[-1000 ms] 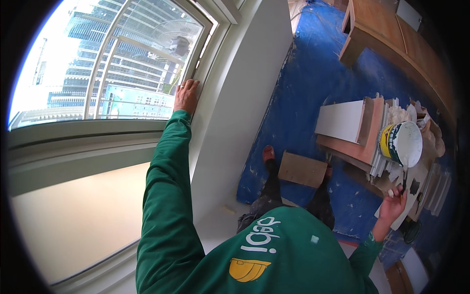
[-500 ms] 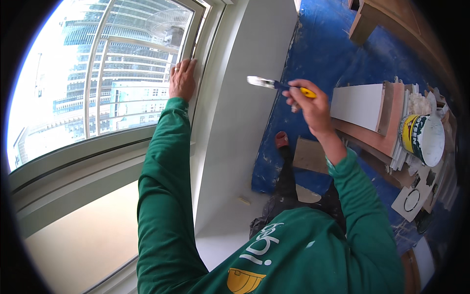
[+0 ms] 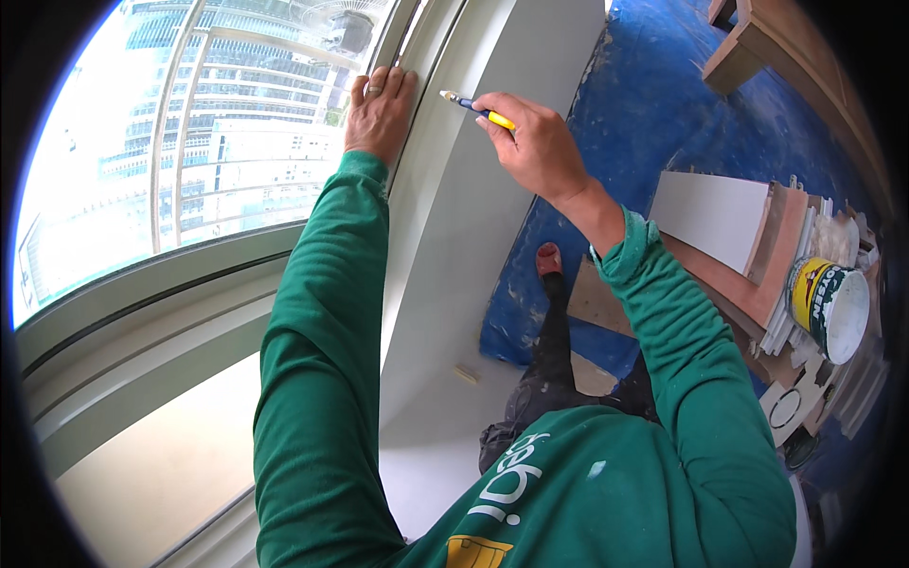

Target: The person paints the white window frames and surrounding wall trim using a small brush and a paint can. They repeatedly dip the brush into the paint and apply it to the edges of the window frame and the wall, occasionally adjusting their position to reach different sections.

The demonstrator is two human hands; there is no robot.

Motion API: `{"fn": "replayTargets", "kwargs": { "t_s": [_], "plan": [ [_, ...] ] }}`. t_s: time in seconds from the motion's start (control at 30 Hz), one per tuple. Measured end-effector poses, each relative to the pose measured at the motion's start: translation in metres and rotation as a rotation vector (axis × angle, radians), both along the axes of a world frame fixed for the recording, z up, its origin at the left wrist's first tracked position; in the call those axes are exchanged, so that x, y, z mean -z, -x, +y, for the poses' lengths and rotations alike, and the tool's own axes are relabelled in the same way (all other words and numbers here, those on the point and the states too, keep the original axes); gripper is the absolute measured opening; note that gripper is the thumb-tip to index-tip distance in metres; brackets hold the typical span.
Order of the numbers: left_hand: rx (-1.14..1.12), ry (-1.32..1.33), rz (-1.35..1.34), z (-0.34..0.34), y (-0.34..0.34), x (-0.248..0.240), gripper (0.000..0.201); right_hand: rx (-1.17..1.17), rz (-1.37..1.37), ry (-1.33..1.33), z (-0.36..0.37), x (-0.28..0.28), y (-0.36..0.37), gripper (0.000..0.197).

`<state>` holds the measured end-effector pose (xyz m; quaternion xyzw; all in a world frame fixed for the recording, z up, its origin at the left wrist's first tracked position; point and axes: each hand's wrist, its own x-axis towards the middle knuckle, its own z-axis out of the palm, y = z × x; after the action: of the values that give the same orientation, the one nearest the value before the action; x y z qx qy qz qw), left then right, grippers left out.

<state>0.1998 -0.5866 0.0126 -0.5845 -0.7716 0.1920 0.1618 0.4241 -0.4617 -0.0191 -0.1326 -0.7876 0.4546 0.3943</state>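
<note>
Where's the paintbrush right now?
Head view, upper middle: the paintbrush is held in the right hand, bristles pointing left, just to the right of the left hand, which rests at the window's edge.

We have narrow gap between left hand (image 3: pixel 381 115) on window frame (image 3: pixel 423 151) and brush (image 3: pixel 466 102) tip; wider room below, along white wall (image 3: pixel 469 222). Right of right hand (image 3: pixel 530 142), open air above blue floor (image 3: pixel 644 114); lower right, stacked boards (image 3: pixel 710 213) and bucket (image 3: pixel 828 308) obstruct us.
</note>
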Motion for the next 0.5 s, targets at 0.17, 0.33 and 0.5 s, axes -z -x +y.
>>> {"fn": "replayTargets", "kwargs": {
  "t_s": [0.17,0.33,0.5],
  "plan": [
    [0.010,-0.011,0.008,0.002,-0.001,0.001,0.052,-0.013,-0.062,-0.196,-0.010,0.007,0.013,0.018],
    [0.017,-0.039,0.000,-0.001,0.005,0.007,0.053,-0.230,-0.217,-0.289,-0.062,0.002,-0.005,0.025],
    [0.001,-0.059,-0.017,-0.002,0.003,0.008,0.054,-0.233,-0.155,-0.047,-0.071,-0.009,-0.016,0.024]
  ]
}}
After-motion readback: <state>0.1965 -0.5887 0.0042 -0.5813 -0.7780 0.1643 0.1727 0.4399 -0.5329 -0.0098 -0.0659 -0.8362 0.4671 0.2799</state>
